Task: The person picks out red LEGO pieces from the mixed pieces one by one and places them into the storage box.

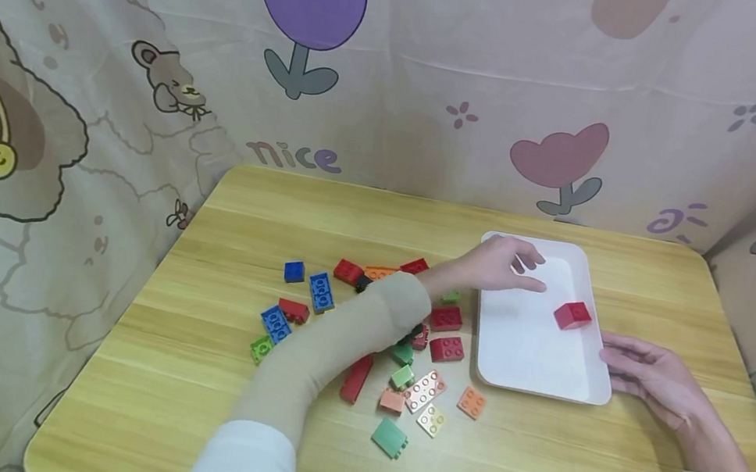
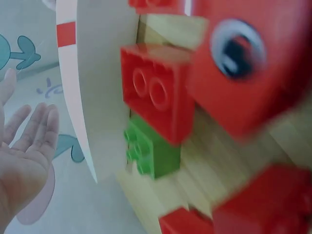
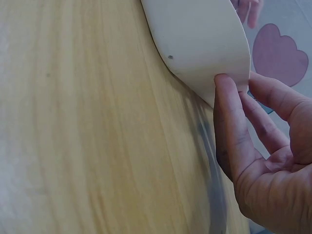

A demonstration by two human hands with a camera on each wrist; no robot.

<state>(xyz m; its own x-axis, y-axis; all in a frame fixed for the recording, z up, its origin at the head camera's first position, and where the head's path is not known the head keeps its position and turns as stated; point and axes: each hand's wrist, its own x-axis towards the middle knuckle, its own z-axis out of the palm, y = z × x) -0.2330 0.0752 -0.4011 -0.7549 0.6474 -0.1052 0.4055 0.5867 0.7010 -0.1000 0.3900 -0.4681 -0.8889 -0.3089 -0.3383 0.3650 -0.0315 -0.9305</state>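
Observation:
My left hand (image 1: 505,266) is over the far left part of a white tray (image 1: 511,363), fingers loosely spread and holding nothing. Inside the tray, near its right wall, lies a red toy brick (image 1: 572,316). At the tray's right side, the straight fingers of my right hand (image 1: 651,376) touch the outer wall; the right wrist view shows the fingertips against the tray wall (image 3: 204,53). The left wrist view has my left hand (image 2: 29,156) at its left edge, beyond the tray wall, with a red brick (image 2: 158,92) and a green brick (image 2: 153,148) beside that wall.
Many toy bricks lie scattered left of the tray, partly hidden under my left forearm. Among them are a blue brick (image 1: 321,293), an orange brick (image 1: 471,403) and a green brick (image 1: 389,437). The wooden table (image 1: 156,366) meets a printed cloth (image 1: 391,127) behind it.

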